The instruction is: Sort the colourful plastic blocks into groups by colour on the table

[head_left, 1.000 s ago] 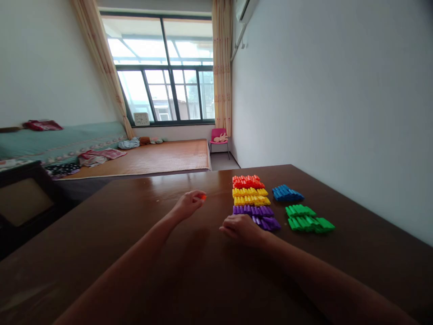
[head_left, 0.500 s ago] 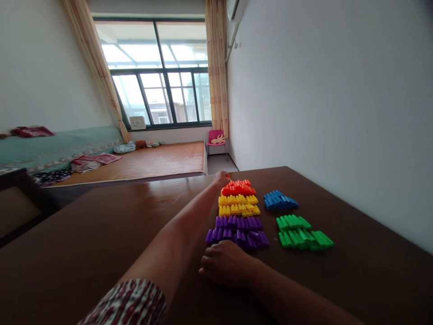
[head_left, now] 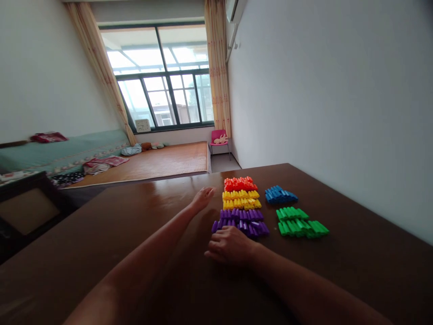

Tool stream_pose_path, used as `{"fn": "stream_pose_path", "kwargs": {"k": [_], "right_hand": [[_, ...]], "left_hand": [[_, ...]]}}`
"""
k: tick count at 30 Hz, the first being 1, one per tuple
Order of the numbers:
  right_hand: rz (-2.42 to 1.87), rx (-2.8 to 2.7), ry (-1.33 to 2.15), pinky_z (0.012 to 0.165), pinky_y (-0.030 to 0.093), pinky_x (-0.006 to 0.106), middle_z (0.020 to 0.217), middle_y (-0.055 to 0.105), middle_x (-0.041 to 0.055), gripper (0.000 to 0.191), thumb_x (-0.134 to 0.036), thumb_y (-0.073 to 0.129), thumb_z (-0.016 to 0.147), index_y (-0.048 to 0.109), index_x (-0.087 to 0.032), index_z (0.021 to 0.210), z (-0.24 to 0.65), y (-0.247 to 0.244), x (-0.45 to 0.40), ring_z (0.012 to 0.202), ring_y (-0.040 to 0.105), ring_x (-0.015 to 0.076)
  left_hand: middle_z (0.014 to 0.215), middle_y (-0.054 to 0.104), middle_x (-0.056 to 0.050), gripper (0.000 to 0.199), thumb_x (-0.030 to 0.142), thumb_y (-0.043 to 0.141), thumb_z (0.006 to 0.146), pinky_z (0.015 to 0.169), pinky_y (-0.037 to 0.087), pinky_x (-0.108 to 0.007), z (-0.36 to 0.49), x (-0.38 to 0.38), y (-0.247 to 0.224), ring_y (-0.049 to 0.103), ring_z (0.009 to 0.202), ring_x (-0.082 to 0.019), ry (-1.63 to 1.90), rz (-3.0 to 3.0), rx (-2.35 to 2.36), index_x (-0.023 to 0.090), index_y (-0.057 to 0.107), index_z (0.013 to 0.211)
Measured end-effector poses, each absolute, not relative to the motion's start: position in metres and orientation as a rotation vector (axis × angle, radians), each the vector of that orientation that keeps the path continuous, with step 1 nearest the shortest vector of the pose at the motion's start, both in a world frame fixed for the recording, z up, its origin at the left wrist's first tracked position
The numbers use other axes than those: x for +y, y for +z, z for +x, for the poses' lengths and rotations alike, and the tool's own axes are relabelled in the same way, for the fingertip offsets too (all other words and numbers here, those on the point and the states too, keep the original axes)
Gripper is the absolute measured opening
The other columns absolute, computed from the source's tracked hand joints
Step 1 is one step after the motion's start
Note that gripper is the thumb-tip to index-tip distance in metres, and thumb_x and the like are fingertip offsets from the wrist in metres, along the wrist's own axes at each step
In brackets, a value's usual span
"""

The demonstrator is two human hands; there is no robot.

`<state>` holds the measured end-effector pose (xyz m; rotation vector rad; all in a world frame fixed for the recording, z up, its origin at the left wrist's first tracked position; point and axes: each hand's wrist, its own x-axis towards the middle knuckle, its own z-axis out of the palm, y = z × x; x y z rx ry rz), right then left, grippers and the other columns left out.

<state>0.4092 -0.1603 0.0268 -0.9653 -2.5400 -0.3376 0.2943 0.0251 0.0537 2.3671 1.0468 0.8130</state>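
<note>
My left hand [head_left: 204, 197] is above the dark table, just left of the yellow pieces, its fingers stretched out and nothing seen in them. Nearer to me, my right hand [head_left: 230, 246] rests loosely bent at the front edge of the purple pieces [head_left: 241, 215], thumb apart from the fingers; its palm side is hidden. Small tube-like plastic pieces lie in rows by colour. Beyond the purple come yellow pieces [head_left: 241, 195], then red-orange pieces [head_left: 241, 184] at the far end. To their right are blue pieces [head_left: 280, 195] and green pieces [head_left: 301, 222].
The brown table [head_left: 355, 271] runs close along a white wall [head_left: 331, 113] on the right. Past its far edge stand a low bed [head_left: 169, 158] and a pink chair [head_left: 219, 137], below a window. A dark wooden piece of furniture [head_left: 34, 203] stands at the left.
My left hand has drawn back and left from the far end of the red-orange rows. The red piece seen at its fingertips is no longer there. My right hand stays by the purple rows.
</note>
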Motion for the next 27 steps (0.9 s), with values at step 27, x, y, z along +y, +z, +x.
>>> {"fn": "stream_pose_path", "kwargs": {"k": [27], "right_hand": [[-2.463, -1.336, 0.094, 0.100, 0.038, 0.058, 0.145, 0.048, 0.0026, 0.067, -0.075, 0.028, 0.085, 0.050, -0.040, 0.137, 0.586, 0.009, -0.202, 0.126, 0.047, 0.0346]], "left_hand": [[0.159, 0.022, -0.007, 0.107, 0.068, 0.076, 0.057, 0.111, 0.020, -0.066, 0.295, -0.072, 0.012, 0.012, 0.145, -0.041, 0.360, 2.607, 0.802, 0.039, 0.030, 0.149]]}}
